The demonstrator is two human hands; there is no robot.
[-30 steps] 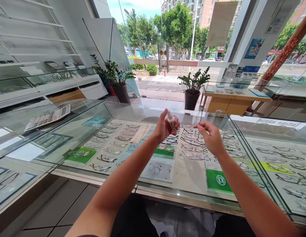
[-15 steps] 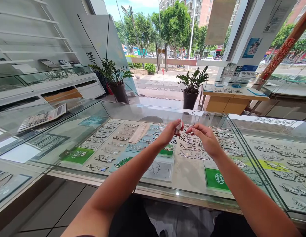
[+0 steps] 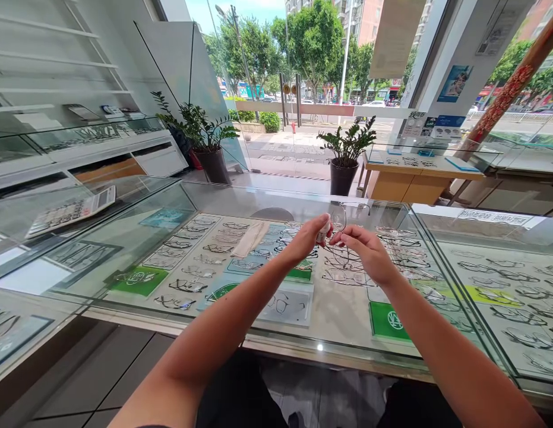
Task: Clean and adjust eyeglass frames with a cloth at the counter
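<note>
The wire-rimmed eyeglasses (image 3: 345, 220) stand raised above the glass display counter (image 3: 343, 324), pinched near the fingertips of the right hand (image 3: 367, 246), which reaches in from four o'clock. At the eyeglasses' eight o'clock, just beside them, the left hand (image 3: 308, 239) is wrapped around a small white bottle (image 3: 322, 230).

A second ago a clear gap lay between the hands, with the bottle upright and its pale nozzle in plain sight. Now the eyeglasses are further left and the gap is nearly closed; fingers cover most of the bottle, and whether it touches the frame, or where its nozzle points, I cannot tell. I judge that this closeness puts bottle and lenses within working range of each other.

Further out, a beige cloth (image 3: 250, 239) lies at nine o'clock, looking undisturbed. Rows of spectacle frames (image 3: 187, 286) line the counter at eight o'clock, and a green display card (image 3: 391, 321) sits at five. A potted plant (image 3: 345, 145) stands beyond the counter at twelve, a calculator (image 3: 71, 211) far off at nine.
</note>
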